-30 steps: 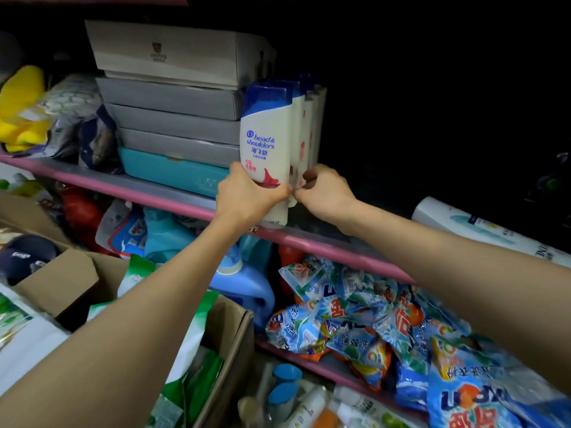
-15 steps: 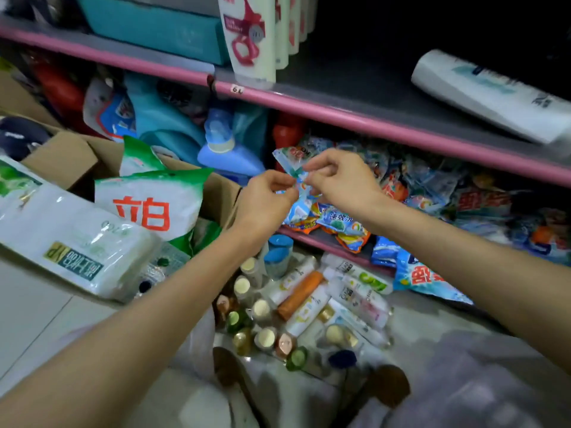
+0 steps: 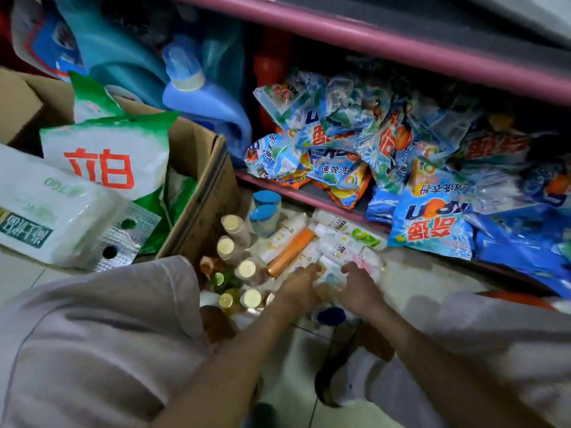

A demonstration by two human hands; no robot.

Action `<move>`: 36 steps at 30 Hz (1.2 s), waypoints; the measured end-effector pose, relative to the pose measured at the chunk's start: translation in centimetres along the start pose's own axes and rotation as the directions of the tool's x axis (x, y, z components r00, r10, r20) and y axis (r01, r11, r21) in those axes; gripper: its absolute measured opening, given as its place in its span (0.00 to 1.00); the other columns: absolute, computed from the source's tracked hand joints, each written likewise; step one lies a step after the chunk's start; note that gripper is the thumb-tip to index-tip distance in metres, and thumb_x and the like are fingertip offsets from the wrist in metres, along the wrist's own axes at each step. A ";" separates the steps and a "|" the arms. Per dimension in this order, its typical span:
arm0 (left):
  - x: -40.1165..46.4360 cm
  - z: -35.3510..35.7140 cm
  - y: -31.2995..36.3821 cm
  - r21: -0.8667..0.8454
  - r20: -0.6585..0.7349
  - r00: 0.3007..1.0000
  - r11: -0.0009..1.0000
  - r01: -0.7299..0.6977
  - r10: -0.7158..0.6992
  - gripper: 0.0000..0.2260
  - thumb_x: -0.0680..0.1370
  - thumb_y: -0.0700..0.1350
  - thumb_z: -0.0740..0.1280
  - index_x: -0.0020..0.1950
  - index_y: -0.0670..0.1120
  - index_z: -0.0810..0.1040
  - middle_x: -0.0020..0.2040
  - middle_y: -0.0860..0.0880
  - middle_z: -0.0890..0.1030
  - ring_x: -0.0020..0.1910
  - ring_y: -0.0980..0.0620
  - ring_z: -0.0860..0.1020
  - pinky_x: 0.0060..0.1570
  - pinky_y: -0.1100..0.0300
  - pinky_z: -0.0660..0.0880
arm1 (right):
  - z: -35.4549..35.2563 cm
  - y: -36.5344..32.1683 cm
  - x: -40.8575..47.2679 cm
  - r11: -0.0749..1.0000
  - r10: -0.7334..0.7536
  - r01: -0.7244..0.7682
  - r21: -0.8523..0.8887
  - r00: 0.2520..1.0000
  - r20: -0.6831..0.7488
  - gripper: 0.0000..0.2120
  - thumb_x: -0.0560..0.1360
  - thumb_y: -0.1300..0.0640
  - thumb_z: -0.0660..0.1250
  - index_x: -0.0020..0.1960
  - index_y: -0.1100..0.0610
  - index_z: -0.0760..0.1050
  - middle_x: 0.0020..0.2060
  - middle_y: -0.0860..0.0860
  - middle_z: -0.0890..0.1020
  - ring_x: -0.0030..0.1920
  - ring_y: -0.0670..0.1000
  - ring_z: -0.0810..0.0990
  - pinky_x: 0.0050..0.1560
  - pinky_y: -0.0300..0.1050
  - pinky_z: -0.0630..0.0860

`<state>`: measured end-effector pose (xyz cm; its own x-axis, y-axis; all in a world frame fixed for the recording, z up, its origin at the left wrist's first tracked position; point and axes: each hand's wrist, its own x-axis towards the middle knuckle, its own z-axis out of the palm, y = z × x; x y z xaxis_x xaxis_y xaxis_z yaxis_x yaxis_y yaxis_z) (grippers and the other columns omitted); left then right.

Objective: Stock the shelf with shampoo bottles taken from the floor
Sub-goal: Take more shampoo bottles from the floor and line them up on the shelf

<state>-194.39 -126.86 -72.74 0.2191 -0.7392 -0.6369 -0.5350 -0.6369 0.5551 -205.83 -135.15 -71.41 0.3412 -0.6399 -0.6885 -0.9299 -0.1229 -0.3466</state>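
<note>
Reaching down now, both hands on the floor pile: left hand (image 3: 301, 281) and right hand (image 3: 355, 281) touch a lying bottle (image 3: 332, 273); firm grasp, cannot tell. Many bottles (image 3: 296, 242) beyond them remain; shelf (image 3: 370, 41) overhead.

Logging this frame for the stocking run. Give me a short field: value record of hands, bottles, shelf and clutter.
left hand: down at the lying bottles, grip unclear from blur
right hand: down at the same pile, grip unclear
lying bottles: white ones plus an orange bottle, flat on the floor
upright bottles: cluster with pale round caps, left of the lying ones
lower shelf: pink edge, heaped with detergent bags
cardboard box: left of the bottles, holds a white and green bag
</note>
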 end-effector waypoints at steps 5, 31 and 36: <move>1.3 4.1 -1.0 0.232 0.014 1.000 0.972 -0.025 0.022 0.28 0.75 0.46 0.67 0.72 0.53 0.60 0.64 0.46 0.70 0.61 0.43 0.74 0.57 0.47 0.73 | 4.3 4.3 0.0 0.996 -0.040 0.052 -0.076 0.987 0.154 0.30 0.71 0.59 0.69 0.70 0.57 0.61 0.63 0.57 0.70 0.63 0.58 0.72 0.57 0.45 0.70; -4.3 -11.8 5.2 -0.543 -0.242 0.938 0.767 -0.343 0.249 0.15 0.70 0.41 0.74 0.57 0.45 0.80 0.52 0.48 0.83 0.52 0.52 0.80 0.57 0.52 0.76 | -5.0 -0.7 -6.0 0.519 -0.320 0.295 0.802 0.937 -0.138 0.10 0.75 0.54 0.68 0.56 0.49 0.75 0.51 0.48 0.84 0.50 0.47 0.84 0.44 0.41 0.80; -9.7 -18.0 9.9 -0.533 -0.302 0.865 0.681 -0.502 0.401 0.07 0.74 0.48 0.70 0.51 0.53 0.81 0.46 0.52 0.83 0.45 0.55 0.80 0.45 0.57 0.76 | -11.3 -4.6 -11.2 0.434 -0.345 0.457 0.776 0.880 -0.326 0.09 0.77 0.53 0.65 0.56 0.53 0.75 0.43 0.47 0.85 0.42 0.47 0.85 0.36 0.41 0.80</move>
<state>-187.13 -129.93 -51.44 0.2213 -0.9609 -0.1666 -0.0393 -0.1795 0.9830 -206.94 -135.96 -54.88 0.5763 -0.7681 -0.2792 -0.1411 0.2429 -0.9597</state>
